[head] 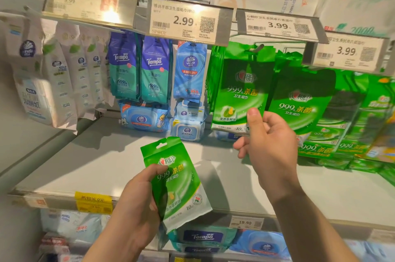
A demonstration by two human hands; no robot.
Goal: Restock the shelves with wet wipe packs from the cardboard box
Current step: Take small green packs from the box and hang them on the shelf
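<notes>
Left hand grip curled round a flat glossy green plastic wipe pack above the grey shelf. Right hand pinches the hanging green wipe pack on its peg.

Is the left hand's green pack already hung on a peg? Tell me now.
No, the left hand grips the green pack in the air above the grey shelf, clear of any peg.

Your left hand is covering the held green pack's left edge; your right hand is hiding the hanging pack's lower corner.
</notes>
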